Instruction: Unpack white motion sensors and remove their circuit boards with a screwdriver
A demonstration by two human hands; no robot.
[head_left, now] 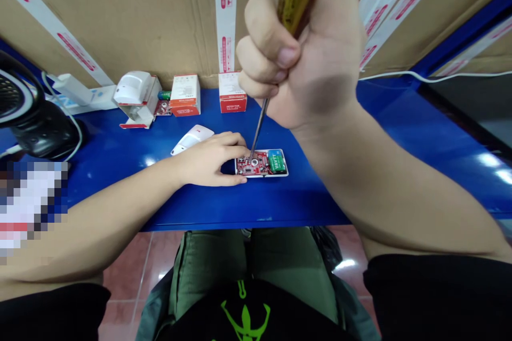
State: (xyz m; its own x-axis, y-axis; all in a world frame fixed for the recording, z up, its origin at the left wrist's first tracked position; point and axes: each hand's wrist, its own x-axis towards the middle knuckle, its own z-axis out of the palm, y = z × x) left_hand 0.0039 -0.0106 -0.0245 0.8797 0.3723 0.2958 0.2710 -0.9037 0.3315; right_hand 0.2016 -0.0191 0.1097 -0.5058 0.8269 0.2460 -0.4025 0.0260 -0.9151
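Right hand (320, 80) is hovering above the glossy blue surface (256, 205), grip closed, clutching a yellow-and-black-handled metal screwdriver (295, 5). Shaft is pointing down at the left part of a red printed circuit board (250, 170), tip ending close beside a small round silver-white part (255, 162); cannot tell if the tip is touching anything. The board is lying in a shallow white rectangular plastic casing (286, 172), flat on the surface, in front of the person. A green labelled battery (276, 161) is taking up the casing's right end. Left hand (212, 160) is resting low, grip closed on the casing's left end, thumb holding the near edge, fingers holding the far one.

A white plastic cover (194, 137) is lying just behind the left hand. Farther back, a white-and-red cardboard box (185, 90) and a second white-and-red box (232, 92) are standing apart; left of them, a domed white plastic unit (132, 87) is sitting on an opened white-and-red carton (154, 97). Far left, a black rounded device (28, 128) is standing. Brown taped cardboard (160, 21) is lining the back.
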